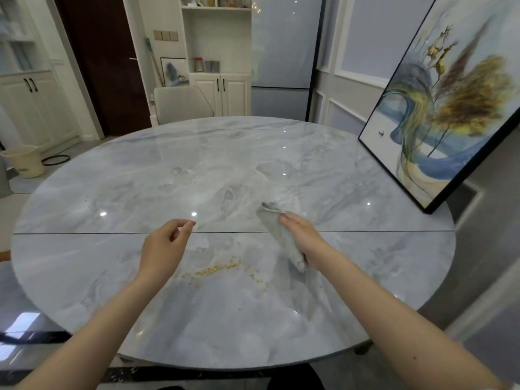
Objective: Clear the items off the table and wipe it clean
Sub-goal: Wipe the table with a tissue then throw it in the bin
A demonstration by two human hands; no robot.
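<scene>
A round grey marble table fills the view. My right hand grips a folded grey cloth and holds it against the tabletop right of centre. A trail of small yellow crumbs lies on the near half, between my two hands. My left hand hovers above the table left of the crumbs, fingers loosely curled, holding nothing.
A large framed painting leans on the table's right edge. A grey chair stands at the far side. A cream bucket sits on the floor at the left. White cabinets and a dark door stand behind.
</scene>
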